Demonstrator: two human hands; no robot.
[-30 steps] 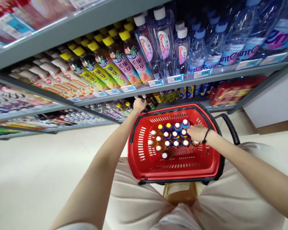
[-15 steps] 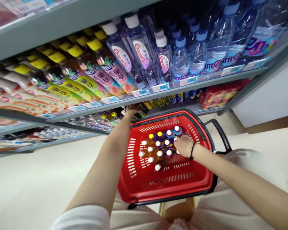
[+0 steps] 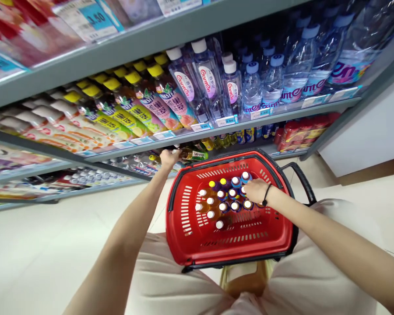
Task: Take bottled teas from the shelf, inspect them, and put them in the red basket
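My left hand (image 3: pixel 168 157) is closed on a bottle (image 3: pixel 192 154) with a green label, holding it by the neck end so that it lies nearly level at the lip of the lower shelf (image 3: pixel 124 171), just above the far rim of the red basket (image 3: pixel 230 245). My right hand (image 3: pixel 256 190) is down in the basket, fingers curled over the caps of the bottles (image 3: pixel 221 203) packed upright at the far end; whether it grips one or only rests on them I cannot tell.

The basket sits on my lap, and I see nothing holding it there but my thighs and the weight of that right hand. If I lean further toward the shelf, I judge it could tip forward and the standing bottles would slide.

The bottle in my left hand is held by one end only, so its heavy end could sag and slip from my fingers, or knock the basket rim. The neighbouring bottles on the lower shelf stand close beside it, and a careless pull could drag one off the edge. The near half of the basket is bare, so the load is uneven.
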